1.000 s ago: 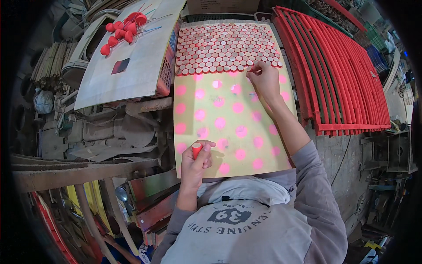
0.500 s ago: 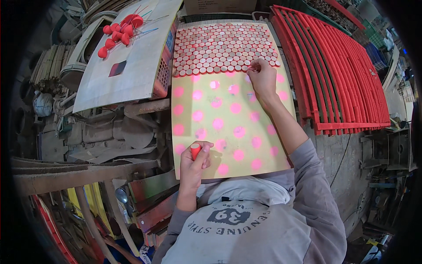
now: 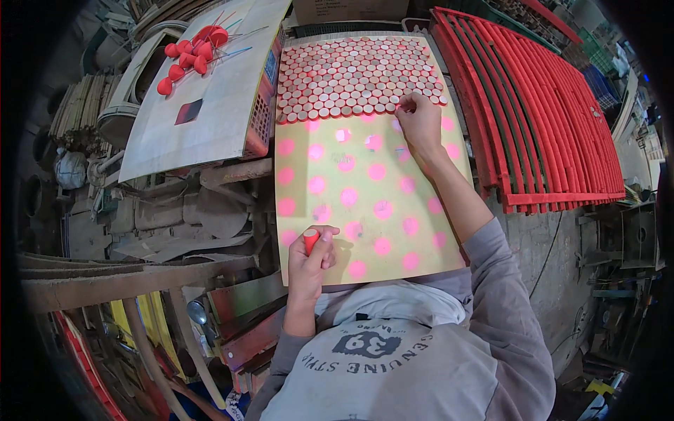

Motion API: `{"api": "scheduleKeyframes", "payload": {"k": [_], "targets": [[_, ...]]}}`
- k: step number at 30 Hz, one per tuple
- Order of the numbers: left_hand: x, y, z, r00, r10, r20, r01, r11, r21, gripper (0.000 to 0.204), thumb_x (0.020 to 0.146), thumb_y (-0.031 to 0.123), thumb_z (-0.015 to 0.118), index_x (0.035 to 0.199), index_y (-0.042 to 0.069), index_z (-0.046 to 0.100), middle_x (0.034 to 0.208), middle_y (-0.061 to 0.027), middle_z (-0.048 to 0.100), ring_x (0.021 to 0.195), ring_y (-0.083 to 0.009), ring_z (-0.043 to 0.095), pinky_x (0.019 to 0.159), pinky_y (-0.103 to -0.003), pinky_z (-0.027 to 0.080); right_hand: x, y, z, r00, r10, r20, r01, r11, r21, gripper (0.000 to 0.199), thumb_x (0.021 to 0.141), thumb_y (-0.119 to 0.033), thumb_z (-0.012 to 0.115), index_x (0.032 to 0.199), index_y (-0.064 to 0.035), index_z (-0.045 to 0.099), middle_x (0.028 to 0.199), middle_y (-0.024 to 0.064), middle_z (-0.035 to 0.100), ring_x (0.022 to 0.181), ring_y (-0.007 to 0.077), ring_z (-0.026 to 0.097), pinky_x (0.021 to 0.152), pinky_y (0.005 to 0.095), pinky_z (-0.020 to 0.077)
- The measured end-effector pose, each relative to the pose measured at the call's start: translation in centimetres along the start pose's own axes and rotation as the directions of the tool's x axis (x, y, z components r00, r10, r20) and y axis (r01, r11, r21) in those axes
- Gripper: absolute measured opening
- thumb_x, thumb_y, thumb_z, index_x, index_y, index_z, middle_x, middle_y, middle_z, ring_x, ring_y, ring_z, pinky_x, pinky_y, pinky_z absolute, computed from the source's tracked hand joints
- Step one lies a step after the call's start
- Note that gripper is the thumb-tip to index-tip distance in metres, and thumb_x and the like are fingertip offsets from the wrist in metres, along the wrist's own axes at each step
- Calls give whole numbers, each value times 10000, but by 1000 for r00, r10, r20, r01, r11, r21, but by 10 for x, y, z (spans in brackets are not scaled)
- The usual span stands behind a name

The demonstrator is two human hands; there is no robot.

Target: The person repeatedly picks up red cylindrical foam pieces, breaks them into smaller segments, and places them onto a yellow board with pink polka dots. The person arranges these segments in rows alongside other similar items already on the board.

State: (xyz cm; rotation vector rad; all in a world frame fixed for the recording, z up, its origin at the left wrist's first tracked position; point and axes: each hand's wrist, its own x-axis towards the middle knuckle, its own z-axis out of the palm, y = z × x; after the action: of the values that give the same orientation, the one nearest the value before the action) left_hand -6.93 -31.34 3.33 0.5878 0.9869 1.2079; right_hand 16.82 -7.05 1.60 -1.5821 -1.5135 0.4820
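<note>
On my lap lies a pale yellow board (image 3: 330, 210) printed with pink dots. Its far part is covered by tightly packed rows of short round red pegs with pale tops (image 3: 351, 77). My right hand (image 3: 421, 126) is at the near edge of those rows, toward their right end, with fingers pinched together; what they hold, if anything, is hidden. Above the board's near left part, my left hand (image 3: 309, 263) is closed around a red cylinder (image 3: 311, 238) with a pale end, which points upward.
To the left, a whitish panel (image 3: 189, 133) bears several red round-headed pieces on thin sticks (image 3: 200, 52) and a small dark red square (image 3: 188, 112). A rack of red slats (image 3: 540, 112) stands on the right. A wooden rail (image 3: 126, 281) runs along the lower left.
</note>
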Motion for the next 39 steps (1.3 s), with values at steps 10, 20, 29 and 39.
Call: {"api": "scheduleKeyframes", "payload": {"k": [10, 20, 29, 39], "targets": [[9, 14, 35, 976, 63, 206, -72, 997, 39, 370, 960, 43, 614, 1312, -49, 547, 1002, -77, 639, 780, -95, 563, 702, -261, 493, -78, -101, -82, 594, -532, 604, 215, 828, 518, 276, 772, -72, 765, 1036, -32, 696, 973, 61, 703, 805, 163, 665, 719, 302, 548], [23, 33, 72, 942, 161, 295, -191, 979, 76, 300, 893, -6, 700, 1169, -69, 602, 983, -120, 679, 757, -119, 653, 630, -243, 552, -109, -109, -127, 691, -498, 524, 258, 847, 465, 299, 736, -77, 838, 989, 18, 710, 986, 110, 707, 827, 187, 675, 708, 298, 557], [25, 47, 86, 899, 258, 353, -326, 934, 147, 307, 868, -22, 719, 1155, -84, 629, 1035, -159, 693, 819, -145, 666, 616, -255, 572, -109, -106, -135, 772, -485, 410, 265, 832, 487, 278, 720, -67, 840, 964, 4, 725, 947, 79, 731, 819, 177, 699, 692, 289, 597], [18, 50, 95, 896, 261, 360, -347, 917, 198, 291, 877, -32, 704, 1159, -76, 645, 978, -119, 676, 732, -111, 636, 604, -230, 536, -112, -104, -144, 774, -501, 388, 268, 813, 517, 262, 743, -39, 812, 984, 19, 726, 921, 85, 726, 815, 179, 691, 699, 291, 587]]}}
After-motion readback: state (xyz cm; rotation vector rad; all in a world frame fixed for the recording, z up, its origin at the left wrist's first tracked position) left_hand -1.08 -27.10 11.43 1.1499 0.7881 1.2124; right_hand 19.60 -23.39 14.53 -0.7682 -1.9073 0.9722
